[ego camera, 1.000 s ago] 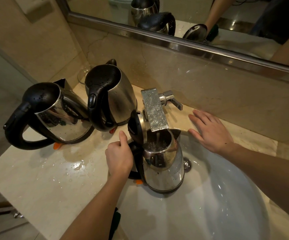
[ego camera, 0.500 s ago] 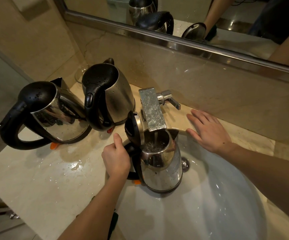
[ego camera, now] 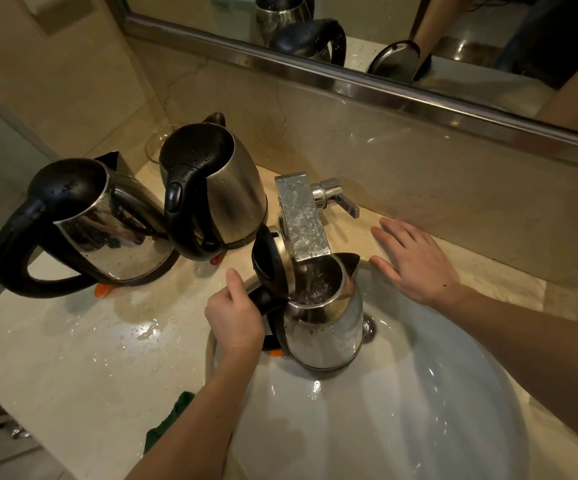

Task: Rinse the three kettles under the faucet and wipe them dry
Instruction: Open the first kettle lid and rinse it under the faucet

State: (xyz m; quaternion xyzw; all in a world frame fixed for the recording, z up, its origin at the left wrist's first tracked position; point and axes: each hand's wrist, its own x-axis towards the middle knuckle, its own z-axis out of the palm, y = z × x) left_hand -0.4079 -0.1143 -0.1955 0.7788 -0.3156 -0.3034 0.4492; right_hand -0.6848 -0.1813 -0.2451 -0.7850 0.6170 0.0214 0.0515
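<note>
Wet worktop [ego camera: 73, 358]: left hand [ego camera: 234, 318] grips the kettle [ego camera: 325, 327] filling under the faucet [ego camera: 303, 220]; right hand [ego camera: 415, 261] rests flat, fingers [ego camera: 395, 230] spread. Next, likely shutting the lever [ego camera: 346, 206] and emptying.

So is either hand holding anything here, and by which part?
Left hand grips the open kettle by its black handle; right hand lies flat on the counter, holding nothing.

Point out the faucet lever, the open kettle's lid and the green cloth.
faucet lever [ego camera: 331, 194]: head view, chrome stem.
open kettle's lid [ego camera: 266, 259]: head view, black outer face.
green cloth [ego camera: 170, 424]: head view, visible fold.
</note>
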